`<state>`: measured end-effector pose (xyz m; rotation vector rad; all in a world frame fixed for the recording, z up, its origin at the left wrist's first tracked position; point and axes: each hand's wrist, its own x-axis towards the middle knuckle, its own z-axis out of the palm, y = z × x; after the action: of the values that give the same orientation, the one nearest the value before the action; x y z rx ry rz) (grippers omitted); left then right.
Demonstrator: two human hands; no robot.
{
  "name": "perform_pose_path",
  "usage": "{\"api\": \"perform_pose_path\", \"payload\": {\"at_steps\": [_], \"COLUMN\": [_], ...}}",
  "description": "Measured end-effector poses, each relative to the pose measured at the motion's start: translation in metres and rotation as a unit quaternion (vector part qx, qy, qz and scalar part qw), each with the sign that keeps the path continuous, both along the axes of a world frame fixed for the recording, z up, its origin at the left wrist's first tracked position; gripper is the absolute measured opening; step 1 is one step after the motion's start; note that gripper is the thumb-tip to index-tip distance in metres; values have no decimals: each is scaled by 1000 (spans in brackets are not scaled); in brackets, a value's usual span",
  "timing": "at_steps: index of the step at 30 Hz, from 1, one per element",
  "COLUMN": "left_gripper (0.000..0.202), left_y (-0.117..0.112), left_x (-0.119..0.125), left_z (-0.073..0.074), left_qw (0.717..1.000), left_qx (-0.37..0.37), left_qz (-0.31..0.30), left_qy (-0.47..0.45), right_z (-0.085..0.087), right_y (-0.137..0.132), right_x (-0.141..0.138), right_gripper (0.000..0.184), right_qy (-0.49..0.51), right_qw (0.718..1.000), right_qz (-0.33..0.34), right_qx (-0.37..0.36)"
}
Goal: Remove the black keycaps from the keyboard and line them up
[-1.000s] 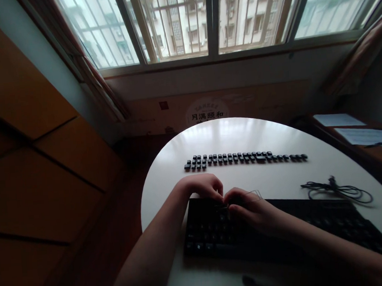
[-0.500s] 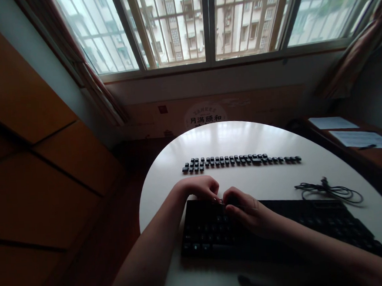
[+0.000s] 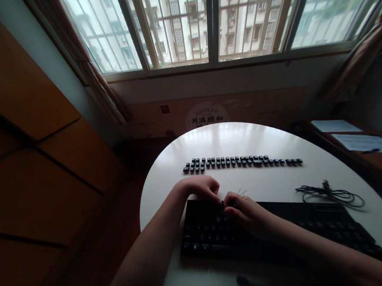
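A black keyboard [image 3: 281,213] lies in front of me on a white round table [image 3: 265,181]. Over its back edge, my left hand [image 3: 207,188] is closed, wrist bent, its fingertips close to my other hand; whatever it pinches is hidden. My right hand [image 3: 239,207] is curled shut around a wire keycap puller [image 3: 242,193], whose thin wires stick out above the knuckles. Both forearms cross the keyboard and hide part of its keys. Behind the hands, removed black keycaps [image 3: 231,161] stand in rows.
A bundled black cable [image 3: 332,193] lies right of the hands, behind the keyboard. Some dark object [image 3: 245,282], blurred, is near the front of the table. Papers [image 3: 364,142] and a pen [image 3: 371,151] rest on a brown surface at the right. A window is at the back.
My right hand has turned slightly, and the puller's wires now point up above the knuckles instead of lying along the hand. A small gap shows between the two hands.
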<state>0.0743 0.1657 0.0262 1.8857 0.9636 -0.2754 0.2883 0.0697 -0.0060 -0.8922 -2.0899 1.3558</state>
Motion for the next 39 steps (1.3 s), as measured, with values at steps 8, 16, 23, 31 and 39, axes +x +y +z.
{"api": "perform_pose_path", "payload": {"at_steps": [8, 16, 23, 31, 39], "left_gripper": [41, 40, 44, 45, 42], "left_y": [-1, 0, -1, -3, -4], "left_x": [-1, -2, -2, -1, 1], "left_z": [1, -2, 0, 3, 3], "left_qw": [1000, 1000, 1000, 1000, 1000], "left_qx": [5, 1, 12, 12, 9], "left_qz": [0, -1, 0, 4, 12], "left_qy": [0, -3, 2, 5, 16], "right_z": [12, 16, 2, -6, -13], "right_y": [-2, -9, -8, -8, -11], "right_x": [-1, -6, -5, -2, -4], "right_gripper": [12, 13, 9, 14, 30], "right_qy": [-82, -120, -76, -27, 188], "right_qw": [995, 978, 983, 987, 974], "right_qz": [40, 67, 36, 16, -128], "right_qx": [51, 158, 164, 157, -8]}}
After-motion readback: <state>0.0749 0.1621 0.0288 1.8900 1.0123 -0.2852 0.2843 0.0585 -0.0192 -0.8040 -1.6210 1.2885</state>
